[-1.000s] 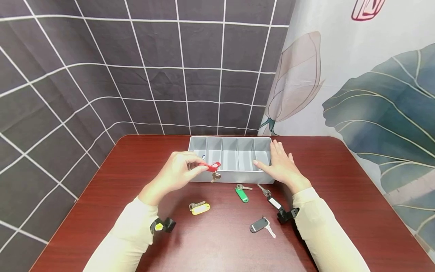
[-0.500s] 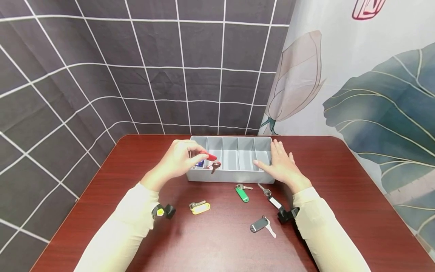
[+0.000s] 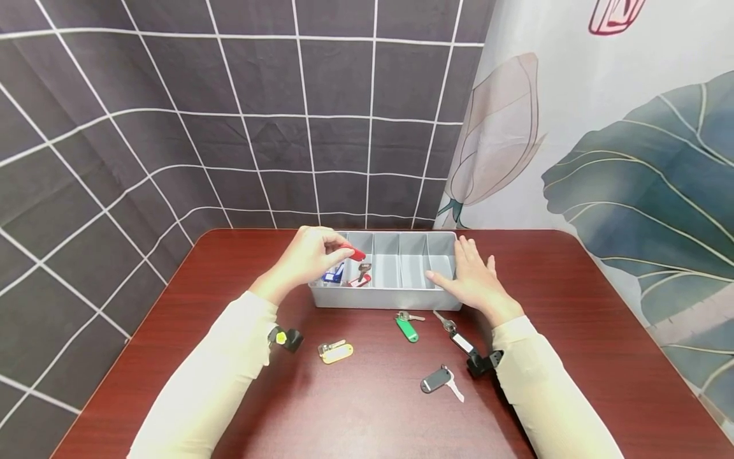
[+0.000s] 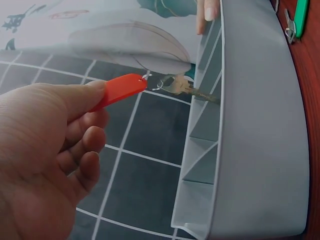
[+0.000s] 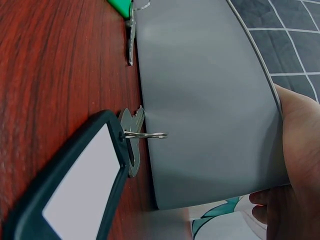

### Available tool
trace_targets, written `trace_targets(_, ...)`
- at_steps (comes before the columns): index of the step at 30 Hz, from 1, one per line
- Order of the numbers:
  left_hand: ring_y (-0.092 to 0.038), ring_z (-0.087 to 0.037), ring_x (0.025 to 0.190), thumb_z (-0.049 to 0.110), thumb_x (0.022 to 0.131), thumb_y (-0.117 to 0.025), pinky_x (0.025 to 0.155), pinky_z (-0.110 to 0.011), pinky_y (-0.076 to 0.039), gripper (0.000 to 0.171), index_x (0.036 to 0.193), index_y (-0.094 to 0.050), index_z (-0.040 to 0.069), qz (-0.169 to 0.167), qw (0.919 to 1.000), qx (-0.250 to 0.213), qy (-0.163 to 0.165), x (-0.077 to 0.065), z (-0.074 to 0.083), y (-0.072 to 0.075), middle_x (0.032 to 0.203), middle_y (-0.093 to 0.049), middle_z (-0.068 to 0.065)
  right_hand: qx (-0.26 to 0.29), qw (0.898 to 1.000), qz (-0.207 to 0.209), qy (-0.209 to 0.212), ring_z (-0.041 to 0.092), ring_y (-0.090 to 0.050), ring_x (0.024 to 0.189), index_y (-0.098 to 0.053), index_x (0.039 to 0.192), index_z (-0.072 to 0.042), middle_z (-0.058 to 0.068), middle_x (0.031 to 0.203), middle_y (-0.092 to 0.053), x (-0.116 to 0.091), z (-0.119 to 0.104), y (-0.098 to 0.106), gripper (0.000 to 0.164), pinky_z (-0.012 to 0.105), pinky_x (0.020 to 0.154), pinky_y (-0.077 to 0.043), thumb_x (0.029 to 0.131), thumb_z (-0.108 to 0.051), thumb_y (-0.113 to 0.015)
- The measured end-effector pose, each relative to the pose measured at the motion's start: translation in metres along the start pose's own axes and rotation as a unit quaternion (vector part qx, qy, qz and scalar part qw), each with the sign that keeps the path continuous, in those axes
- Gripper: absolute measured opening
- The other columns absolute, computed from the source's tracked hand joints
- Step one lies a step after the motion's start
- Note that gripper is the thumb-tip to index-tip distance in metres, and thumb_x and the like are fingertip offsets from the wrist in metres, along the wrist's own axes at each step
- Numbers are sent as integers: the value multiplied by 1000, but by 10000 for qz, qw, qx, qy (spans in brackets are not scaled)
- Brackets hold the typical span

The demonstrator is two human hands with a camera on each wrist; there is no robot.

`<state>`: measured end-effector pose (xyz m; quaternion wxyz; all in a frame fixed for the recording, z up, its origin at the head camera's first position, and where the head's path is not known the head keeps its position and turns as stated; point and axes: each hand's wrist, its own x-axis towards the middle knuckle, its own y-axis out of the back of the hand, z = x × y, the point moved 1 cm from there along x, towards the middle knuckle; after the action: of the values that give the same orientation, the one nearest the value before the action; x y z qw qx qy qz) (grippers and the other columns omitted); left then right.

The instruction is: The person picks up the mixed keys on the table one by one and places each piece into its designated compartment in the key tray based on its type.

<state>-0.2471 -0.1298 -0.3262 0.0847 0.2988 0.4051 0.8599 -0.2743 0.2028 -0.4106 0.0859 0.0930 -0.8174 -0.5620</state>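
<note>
My left hand pinches a red key tag between thumb and forefinger. A key hangs from its ring over the second compartment from the left of a grey divided tray. Another red key tag lies in that compartment. Blue key tags sit in the leftmost compartment, partly hidden by my left hand. At the tray's right end, my right hand rests with straight fingers along the outer side and its thumb over the rim of the rightmost compartment.
In front of the tray on the wooden table lie keys with a yellow tag, a green tag, a black tag with a white label and a dark grey tag. A dark checked curtain hangs behind.
My left hand has moved forward and right from the tray's front edge, bringing the red key tag and key over the second compartment. The right hand stays in place.
</note>
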Motion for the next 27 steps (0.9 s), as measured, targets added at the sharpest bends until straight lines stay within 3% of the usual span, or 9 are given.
trace_targets(11,-54,-10,59,19,84,-75,54,-26,-44,6,86,-77,14,-471,9981,55,392,16,-21,-25,71,-68,8,-9,10000,-31,-47,33,5,146,-4,152,2,18,159,2,-1,1,-1,115,69,106,4,81,-81,-39)
trace_targets(21,-59,-7,64,19,84,-74,61,-25,-47,7,83,-77,13,-774,9954,475,319,26,-31,-39,73,-70,7,6,10000,-23,-35,32,4,146,-4,152,2,18,159,2,0,-2,0,115,68,105,6,80,-82,-39)
trace_targets(27,-58,-7,64,21,83,-74,70,-32,-45,6,82,-77,16,-1019,9906,899,163,31,-33,-46,71,-70,10,-29,10000,-49,-69,30,7,146,-3,152,1,18,159,1,0,-1,0,115,69,105,6,80,-82,-38)
